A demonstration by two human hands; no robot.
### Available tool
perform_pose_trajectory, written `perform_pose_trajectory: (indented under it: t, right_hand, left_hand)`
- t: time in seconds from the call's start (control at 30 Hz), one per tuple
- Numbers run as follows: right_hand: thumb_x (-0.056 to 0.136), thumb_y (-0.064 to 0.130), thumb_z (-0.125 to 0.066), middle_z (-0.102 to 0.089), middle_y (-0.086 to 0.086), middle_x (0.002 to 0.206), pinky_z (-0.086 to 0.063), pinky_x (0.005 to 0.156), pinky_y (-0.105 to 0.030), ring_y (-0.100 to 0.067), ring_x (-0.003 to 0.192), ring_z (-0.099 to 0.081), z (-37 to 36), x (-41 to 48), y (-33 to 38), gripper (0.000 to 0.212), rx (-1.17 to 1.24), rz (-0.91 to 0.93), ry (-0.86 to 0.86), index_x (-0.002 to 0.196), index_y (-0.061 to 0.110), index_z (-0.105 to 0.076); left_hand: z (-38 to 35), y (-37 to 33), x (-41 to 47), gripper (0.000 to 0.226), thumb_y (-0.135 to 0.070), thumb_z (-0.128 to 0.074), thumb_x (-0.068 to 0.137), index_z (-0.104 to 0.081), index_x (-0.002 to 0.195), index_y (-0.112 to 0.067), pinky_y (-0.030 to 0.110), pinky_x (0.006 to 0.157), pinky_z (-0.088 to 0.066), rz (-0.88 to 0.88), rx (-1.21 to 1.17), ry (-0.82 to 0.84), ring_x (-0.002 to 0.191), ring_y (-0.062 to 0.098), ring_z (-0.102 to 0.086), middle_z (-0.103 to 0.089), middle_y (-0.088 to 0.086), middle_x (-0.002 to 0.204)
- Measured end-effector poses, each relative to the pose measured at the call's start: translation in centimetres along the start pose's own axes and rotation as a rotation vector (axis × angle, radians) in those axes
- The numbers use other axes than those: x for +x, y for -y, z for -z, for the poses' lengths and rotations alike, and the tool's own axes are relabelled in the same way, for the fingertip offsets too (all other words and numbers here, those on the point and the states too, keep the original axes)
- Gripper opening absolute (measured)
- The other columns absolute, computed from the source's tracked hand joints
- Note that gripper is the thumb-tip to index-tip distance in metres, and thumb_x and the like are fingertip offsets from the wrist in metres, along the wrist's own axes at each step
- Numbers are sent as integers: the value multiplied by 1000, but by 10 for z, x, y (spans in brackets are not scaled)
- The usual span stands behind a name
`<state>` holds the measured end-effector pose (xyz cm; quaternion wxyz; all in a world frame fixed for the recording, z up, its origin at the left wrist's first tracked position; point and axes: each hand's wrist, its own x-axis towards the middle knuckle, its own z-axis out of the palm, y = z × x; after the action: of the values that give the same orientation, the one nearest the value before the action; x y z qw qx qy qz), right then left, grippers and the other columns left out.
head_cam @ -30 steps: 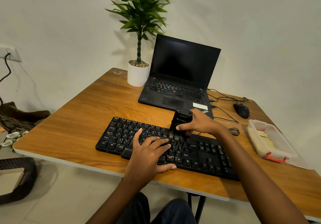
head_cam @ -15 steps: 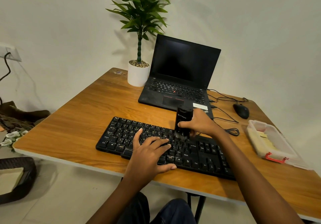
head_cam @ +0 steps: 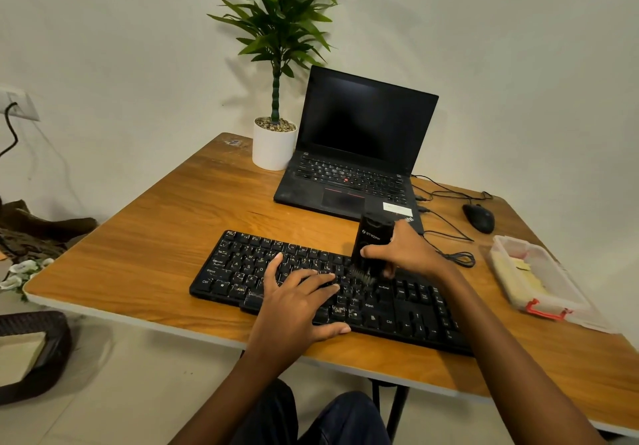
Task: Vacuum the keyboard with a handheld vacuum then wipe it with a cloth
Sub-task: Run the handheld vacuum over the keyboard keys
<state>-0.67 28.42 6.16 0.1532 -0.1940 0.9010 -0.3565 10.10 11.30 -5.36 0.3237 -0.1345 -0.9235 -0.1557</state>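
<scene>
A black keyboard point(head_cam: 242, 272) lies near the front edge of the wooden table point(head_cam: 155, 237). My right hand point(head_cam: 408, 252) grips a small black handheld vacuum point(head_cam: 371, 242), held upright with its brush nozzle down on the keys right of the keyboard's middle. My left hand point(head_cam: 294, 306) rests flat on the middle keys with fingers spread, holding the keyboard still. No cloth can be made out apart from what lies in the plastic box.
An open black laptop point(head_cam: 356, 154) and a potted plant point(head_cam: 275, 140) stand at the back. A black mouse point(head_cam: 479, 218) with cables lies at the right, a clear plastic box point(head_cam: 532, 278) nearer. A dark basket point(head_cam: 34, 351) sits on the floor at left.
My right hand has slid the vacuum rightward along the keyboard's upper rows. My left hand has stayed in place on the keys.
</scene>
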Motion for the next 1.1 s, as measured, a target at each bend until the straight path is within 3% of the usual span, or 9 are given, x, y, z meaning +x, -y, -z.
perform_pose_trajectory:
  t: [0.1,0.2,0.3,0.47,0.53,0.73,0.87,1.0,1.1]
  right_hand:
    - [79,10,-69,-67,-11,78,-46,41,-21,-16,46,-56,0,-6,-1,21,62,-8,102,92,10,-53]
    - [79,14,-70,-68,-15,78,-47,43,-23,-19,49,-59,3,-10,0,18,-14,16,24,88,9,-55]
    - [79,11,-69,-67,-11,75,-45,41,-21,-12,42,-55,2,-14,2,20,4,1,115,89,12,-52]
    - [80,14,-69,-66,-7,71,-45,41,-21,-9,42,-57,3,-13,2,16,-44,27,57,87,12,-55]
    - [80,11,-69,-67,-9,73,-45,40,-20,-11,42,-55,3,-13,3,19,0,-8,145,90,12,-53]
    - [80,11,-69,-65,-8,69,-46,45,-23,-18,50,-57,4,-13,7,18,-5,-7,82,85,12,-51]
    - [79,11,-70,-67,-15,80,-53,57,-37,-34,65,-63,4,-14,10,20,-23,22,102,91,10,-54]
    - [79,8,-69,-64,-5,65,-48,48,-24,-22,54,-59,4,-15,10,19,-40,3,172,88,9,-52]
    - [78,12,-71,-67,-16,76,-50,55,-31,-35,64,-63,7,-11,9,24,-109,40,145,94,0,-57]
  left_hand:
    - [1,-1,0,60,-74,-43,74,-72,102,-30,54,108,-13,9,-2,17,102,8,-61,-67,-15,109]
    - [1,0,0,60,-74,-42,74,-71,103,-30,54,108,-13,12,-3,28,103,8,-61,-66,-15,111]
    - [1,0,0,60,-74,-42,74,-71,103,-30,55,108,-14,10,0,22,103,7,-60,-66,-15,111]
    - [0,0,-1,60,-74,-43,75,-71,104,-29,55,107,-15,5,-8,19,103,8,-61,-66,-15,111]
    - [0,0,-1,60,-74,-43,75,-71,104,-29,55,108,-15,4,-13,13,103,8,-61,-66,-14,111]
    - [0,0,-1,60,-74,-43,75,-71,103,-29,55,108,-14,5,-6,20,104,8,-61,-66,-15,112]
    - [1,0,-1,60,-74,-43,75,-71,103,-29,56,107,-15,6,-4,18,103,9,-61,-67,-14,111]
    - [0,0,-1,60,-74,-43,75,-71,104,-29,55,108,-14,10,-14,24,104,9,-61,-66,-14,112]
    - [0,1,0,61,-74,-42,76,-70,105,-29,55,109,-12,11,-15,36,105,9,-60,-66,-15,112]
